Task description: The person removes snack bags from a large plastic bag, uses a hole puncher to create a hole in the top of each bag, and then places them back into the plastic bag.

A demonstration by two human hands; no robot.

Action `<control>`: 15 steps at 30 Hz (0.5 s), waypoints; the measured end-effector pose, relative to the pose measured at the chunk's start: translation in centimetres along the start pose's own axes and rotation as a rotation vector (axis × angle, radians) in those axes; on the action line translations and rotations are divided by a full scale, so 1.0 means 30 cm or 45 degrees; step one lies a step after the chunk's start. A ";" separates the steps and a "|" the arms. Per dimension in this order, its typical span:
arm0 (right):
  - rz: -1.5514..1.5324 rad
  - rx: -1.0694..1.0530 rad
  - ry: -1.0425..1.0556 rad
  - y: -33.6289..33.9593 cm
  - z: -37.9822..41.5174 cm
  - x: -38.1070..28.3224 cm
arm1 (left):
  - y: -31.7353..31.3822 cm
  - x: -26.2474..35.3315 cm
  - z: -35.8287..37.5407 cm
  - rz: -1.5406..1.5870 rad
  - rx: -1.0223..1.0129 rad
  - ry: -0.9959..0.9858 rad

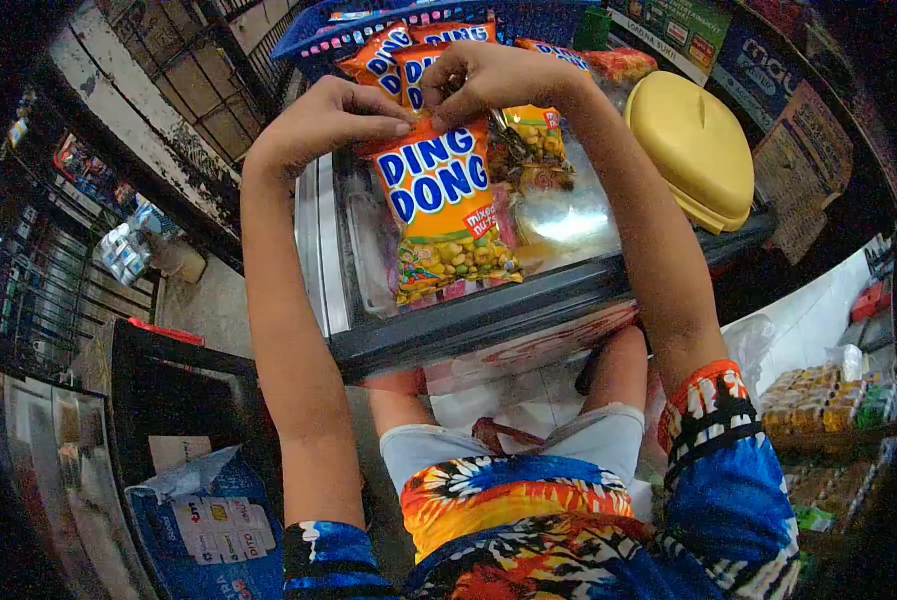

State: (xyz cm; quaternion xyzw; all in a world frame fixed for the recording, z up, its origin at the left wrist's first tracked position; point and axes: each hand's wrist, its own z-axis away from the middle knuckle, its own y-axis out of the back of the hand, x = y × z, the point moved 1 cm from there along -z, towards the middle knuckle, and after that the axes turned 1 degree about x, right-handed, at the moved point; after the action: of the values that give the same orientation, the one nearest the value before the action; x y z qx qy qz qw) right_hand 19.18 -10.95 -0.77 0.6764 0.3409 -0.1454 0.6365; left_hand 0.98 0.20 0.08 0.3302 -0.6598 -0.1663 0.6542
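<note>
An orange snack packet [446, 205] printed "Ding Dong mixed nuts" hangs upright over the glass-topped case, its top edge pinched by both hands. My left hand [333, 125] grips the upper left of that edge with thumb and fingers pressed together. At the upper right, my right hand [488, 82] pinches the same edge with bent fingers. Behind them, more packets of the same kind [380, 55] stand in front of a blue basket. Another mixed nuts packet [536, 135] lies to the right, partly hidden by my right arm.
A blue plastic basket [313, 38] sits at the back of the case. The yellow lidded container [688, 145] stands on the right. A dark rail [488, 318] edges the case in front of my legs. Packed goods [818, 400] fill shelves at lower right.
</note>
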 end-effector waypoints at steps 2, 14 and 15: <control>-0.001 0.012 0.000 -0.001 0.001 -0.006 | 0.003 -0.002 -0.002 -0.048 0.010 -0.062; -0.002 -0.017 0.012 0.002 -0.001 -0.010 | -0.017 0.001 -0.012 -0.086 0.049 -0.012; -0.003 -0.017 0.013 0.001 0.000 -0.011 | -0.017 0.001 -0.012 -0.086 0.049 -0.012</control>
State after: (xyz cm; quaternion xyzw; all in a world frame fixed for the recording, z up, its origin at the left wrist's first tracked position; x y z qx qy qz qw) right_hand 18.95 -11.04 -0.53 0.6724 0.3458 -0.1404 0.6392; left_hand 1.44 -0.12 -0.21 0.3641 -0.6543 -0.1771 0.6387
